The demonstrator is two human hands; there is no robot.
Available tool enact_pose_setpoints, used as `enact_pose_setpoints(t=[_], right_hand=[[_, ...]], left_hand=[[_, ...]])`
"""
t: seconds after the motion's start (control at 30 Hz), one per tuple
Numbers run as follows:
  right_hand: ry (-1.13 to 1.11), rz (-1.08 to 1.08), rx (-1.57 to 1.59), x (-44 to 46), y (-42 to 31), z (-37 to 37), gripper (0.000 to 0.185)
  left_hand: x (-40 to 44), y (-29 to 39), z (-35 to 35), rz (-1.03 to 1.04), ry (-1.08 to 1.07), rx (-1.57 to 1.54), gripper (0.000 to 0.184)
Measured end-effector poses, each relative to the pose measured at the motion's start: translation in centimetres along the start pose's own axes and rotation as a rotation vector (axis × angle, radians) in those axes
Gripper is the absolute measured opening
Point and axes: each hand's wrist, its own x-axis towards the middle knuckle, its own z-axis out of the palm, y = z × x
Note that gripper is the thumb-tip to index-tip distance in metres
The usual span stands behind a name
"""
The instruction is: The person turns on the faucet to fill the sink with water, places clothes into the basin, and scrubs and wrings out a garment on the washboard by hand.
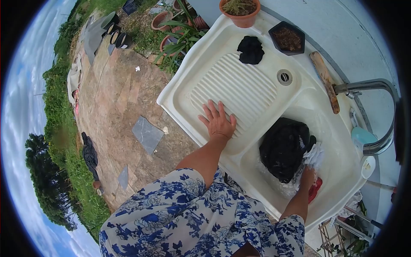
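My left hand (218, 123) rests with fingers spread on the ribbed washboard (239, 85) moulded into the white sink unit. Down in the basin (342, 171), my right hand (307, 176) is closed on a wet white cloth (314, 155), its fingertips partly hidden by fabric and suds. Left of that hand, a large bundle of soaked black clothing (282, 147) fills much of the basin. A red cloth (315, 190) shows just beside my right wrist. Above the ribs lies a small crumpled black cloth (251, 50).
A curved metal faucet (381, 147) arches at the right, near a wooden-handled brush or board (325, 83). A drain (284, 77) sits in the upper tray. A terracotta pot (240, 13) and a dark planter (287, 37) stand along the back rim. Stone paving (111, 98) lies left.
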Motion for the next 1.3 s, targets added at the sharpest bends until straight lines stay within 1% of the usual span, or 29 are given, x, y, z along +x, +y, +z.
enact_pose_setpoints(t=[0.03, 0.07, 0.13, 0.17, 0.23, 0.27, 0.33, 0.37, 0.43, 0.47, 0.53, 0.6, 0.67, 0.7, 0.73, 0.8, 0.83, 0.87, 0.9, 0.93, 1.0, 1.07, 1.1, 1.13, 1.17, 1.2, 1.23, 1.3], right_hand=[[-0.19, 0.119, -0.164, 0.2, -0.1, -0.4, 0.046], [-0.19, 0.115, -0.171, 0.3, 0.6, 0.2, 0.046], [-0.055, 0.369, 1.409, 0.1, 0.6, 0.1, 0.049], [-0.05, 0.366, 1.401, -0.4, 1.2, -0.3, 0.049], [0.018, 0.624, 1.922, -4.3, -1.8, -7.2, 0.049], [0.032, 0.617, 1.92, -5.3, -1.7, -9.3, 0.049], [0.052, 0.466, 2.059, -7.5, -1.7, -12.7, 0.05], [0.064, 0.457, 2.052, -8.5, -1.8, -14.5, 0.05], [0.204, 0.35, 2.047, -10.8, -2.3, -17.9, 0.05], [0.22, 0.344, 2.043, -11.7, -2.7, -19.5, 0.05], [0.436, 0.242, 2.046, -14.1, -3.8, -23.0, 0.049], [0.547, 0.171, 2.044, -16.7, -6.4, -26.8, 0.047], [0.775, 0.241, 1.998, -19.1, -10.4, -30.1, 0.045], [0.786, 0.116, 2.011, -19.9, -9.3, -30.2, 0.043], [0.874, 0.002, 1.963, -20.4, -9.6, -30.4, 0.041], [1.026, 0.017, 1.946, -21.8, -15.1, -32.1, 0.043], [0.958, -0.092, 2.014, -22.1, -16.3, -32.0, 0.044], [0.703, -0.392, 2.074, -22.5, -18.0, -32.0, 0.044], [0.828, -0.323, 2.069, -22.2, -20.6, -32.1, 0.043], [0.941, -0.252, 2.062, -21.4, -23.6, -32.0, 0.042], [0.949, -0.133, 2.132, -20.0, -29.2, -31.8, 0.038], [0.676, -0.216, 2.237, -18.2, -33.6, -30.2, 0.034], [0.5, -0.363, 2.266, -16.6, -34.7, -28.2, 0.029], [0.372, -0.32, 2.343, -15.2, -35.8, -26.5, 0.024], [0.312, -0.316, 2.322, -12.7, -36.2, -23.6, 0.019], [0.254, -0.372, 2.182, -11.1, -36.7, -21.2, 0.018], [0.193, -0.292, 1.986, -10.0, -37.1, -19.1, 0.025], [0.162, -0.138, 1.476, -8.4, -37.5, -16.4, 0.037]], left_hand=[[0.0, -0.1, 0.1, 0.007, -0.003, -0.007, 0.066], [-0.1, -0.3, 0.1, 0.012, -0.008, -0.011, 0.067], [0.1, -0.4, -0.1, -0.001, -0.018, -0.023, 0.067], [0.0, -0.3, -0.2, -0.008, -0.032, -0.034, 0.067], [0.0, -0.4, -0.1, -0.011, -0.044, -0.046, 0.068], [0.0, -0.4, -0.2, -0.01, -0.056, -0.047, 0.068], [0.2, -0.4, -0.4, -0.009, -0.058, -0.069, 0.068], [0.1, -0.4, -0.6, -0.017, -0.068, -0.078, 0.068], [0.1, -0.6, -0.8, -0.021, -0.091, -0.102, 0.068], [0.2, -0.6, -0.9, -0.021, -0.113, -0.112, 0.069], [0.5, -0.6, -0.9, -0.013, -0.119, -0.143, 0.071], [0.4, -1.5, -0.8, 0.023, -0.157, -0.165, 0.072], [0.6, -1.1, -0.2, -0.001, -0.117, -0.112, 0.076], [0.9, -0.5, -1.5, -0.016, -0.242, -0.079, 0.077], [1.5, -0.1, -3.5, -0.024, -0.363, -0.033, 0.078], [2.4, 0.2, -6.2, -0.015, -0.445, -0.262, 0.076], [3.6, 0.0, -5.8, 0.044, -0.465, -0.264, 0.076], [4.8, -0.4, -5.1, 0.152, -0.443, -0.66, 0.076], [5.5, -0.4, -4.6, 0.241, -0.418, -1.056, 0.077], [5.8, 0.2, -5.5, 0.259, -0.438, -1.051, 0.077], [6.3, 2.1, -10.2, 0.074, -0.742, -1.281, 0.07], [7.8, 3.9, -13.2, -0.142, -1.017, -1.509, 0.066], [8.8, 4.1, -12.8, -0.142, -1.012, -1.512, 0.066], [9.8, 4.1, -12.2, -0.222, -1.293, -1.687, 0.06], [10.9, 3.8, -11.2, -0.311, -1.579, -1.85, 0.055], [12.2, 3.2, -9.3, -0.281, -1.601, -1.95, 0.046], [13.2, 2.4, -8.9, -0.276, -1.589, -1.953, 0.046], [15.4, 0.5, -8.0, -0.113, -1.333, -1.731, 0.047]])
